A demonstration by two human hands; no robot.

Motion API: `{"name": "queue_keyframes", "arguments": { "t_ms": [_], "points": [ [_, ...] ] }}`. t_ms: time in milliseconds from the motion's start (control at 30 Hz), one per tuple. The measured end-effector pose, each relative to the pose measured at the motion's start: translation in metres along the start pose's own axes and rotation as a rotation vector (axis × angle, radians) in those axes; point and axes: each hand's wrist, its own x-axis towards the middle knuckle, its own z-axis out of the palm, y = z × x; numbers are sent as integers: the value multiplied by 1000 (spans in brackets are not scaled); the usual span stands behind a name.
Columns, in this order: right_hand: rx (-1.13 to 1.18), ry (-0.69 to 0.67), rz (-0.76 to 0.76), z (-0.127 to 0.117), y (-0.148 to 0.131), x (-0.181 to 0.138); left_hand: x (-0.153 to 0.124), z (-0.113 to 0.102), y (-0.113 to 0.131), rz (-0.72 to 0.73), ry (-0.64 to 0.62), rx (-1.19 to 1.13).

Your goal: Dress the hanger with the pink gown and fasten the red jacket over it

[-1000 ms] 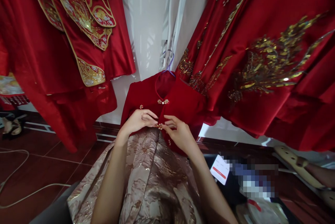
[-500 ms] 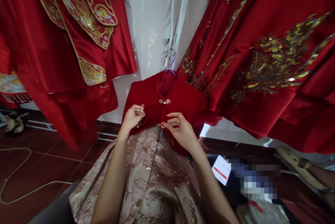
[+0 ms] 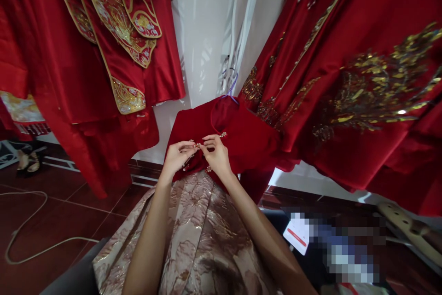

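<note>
Hands [image 3: 175, 159] closer together — pinching fastener [image 3: 197, 146]

The jacket [image 3: 248, 141] is deep red, front up, its rounded neck [image 3: 224, 114] at the far end. A beaded clasp [image 3: 197, 146] sits between the fingertips of the left hand [image 3: 175, 159] and right hand [image 3: 217, 156]; a neck clasp [image 3: 223, 134] shows beside the opening, a lower clasp [image 3: 208, 169] nearer the hem

Seemingly a clothing shop or workroom: embroidered red garments [image 3: 83, 74] hang by a white wall [image 3: 200, 32].
</note>
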Motion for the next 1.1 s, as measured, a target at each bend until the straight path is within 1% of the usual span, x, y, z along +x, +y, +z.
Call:
{"name": "queue_keyframes", "arguments": {
  "t_ms": [167, 333, 533, 633, 700, 767, 833, 900, 933, 1000, 1100],
  "points": [
    [-170, 64, 4, 7, -5, -10, -1, 3, -6, 87, 62, 82],
    [-170, 76, 4, 7, -2, -12, -3, 0, -5, 86, 54, 160],
    [-198, 77, 11, 10, 0, -11, -5, -1, -7, 152, 83, 261],
    [-231, 95, 9, 13, -1, -9, -3, 0, -8, 148, 55, 225],
    [-219, 83, 10, 11, -1, -7, 0, 1, -9, 154, 17, 187],
    [-153, 21, 5, 3, 0, -8, -1, 1, -13, 158, -15, 147],
    [-67, -85, -1, -12, 4, -15, -8, 2, -22, 162, 1, 145],
    [-9, -196, 28, -31, 9, -27, -22, 4, -35, 176, 54, 232],
    [-3, -232, 71, -41, 11, -34, -31, 6, -42, 184, 82, 299],
    [-23, -278, 160, -58, 14, -46, -50, 9, -56, 186, 121, 421],
    [-68, -306, 213, -72, 13, -53, -69, 14, -69, 166, 153, 531]
  ]
}}
